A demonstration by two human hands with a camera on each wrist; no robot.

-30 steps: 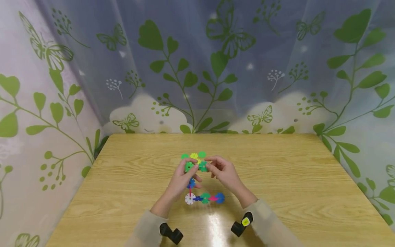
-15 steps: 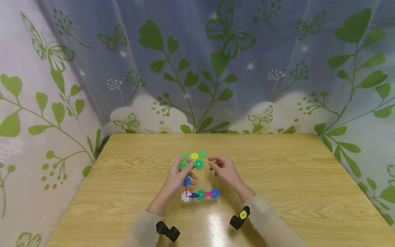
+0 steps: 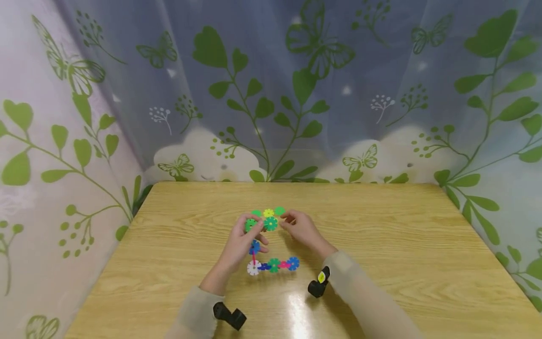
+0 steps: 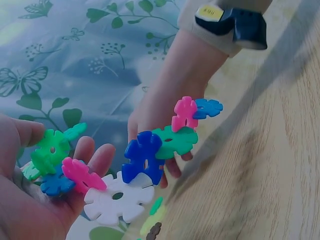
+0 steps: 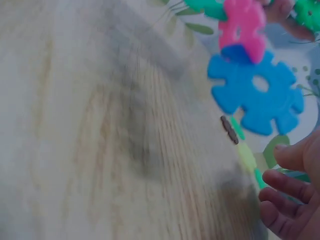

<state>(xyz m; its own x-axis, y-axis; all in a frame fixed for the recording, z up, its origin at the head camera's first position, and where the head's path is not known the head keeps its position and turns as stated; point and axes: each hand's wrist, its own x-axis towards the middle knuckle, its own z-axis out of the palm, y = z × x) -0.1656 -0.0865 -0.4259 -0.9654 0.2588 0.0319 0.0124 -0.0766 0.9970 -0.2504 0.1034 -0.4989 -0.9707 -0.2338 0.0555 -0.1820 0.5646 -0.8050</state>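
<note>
Notched snowflake discs are joined into a C-shaped chain. My left hand (image 3: 237,242) pinches its upper left corner at a bright green disc (image 3: 251,225). From there a green disc (image 3: 271,223) sticks out to the right. Downward, a blue disc (image 3: 254,246) and a pink one lead to a white disc (image 3: 254,268). The bottom row runs right through dark blue, green (image 3: 274,265) and pink to a blue disc (image 3: 292,263). Beside the upper green disc is my right hand (image 3: 302,231), fingers loosely bent and gripping nothing visible. Whether its fingertips touch that disc is unclear.
Behind the hands, loose discs lie on the wooden table (image 3: 360,226): a yellow one (image 3: 268,213) between two green discs, the right one (image 3: 279,211) nearest my right fingers. A brown disc (image 4: 154,231) shows in the left wrist view. A printed curtain surrounds the table.
My right hand drew away from the upper green disc, then came back close to its right side. The left hand shifted slightly left with the chain.
</note>
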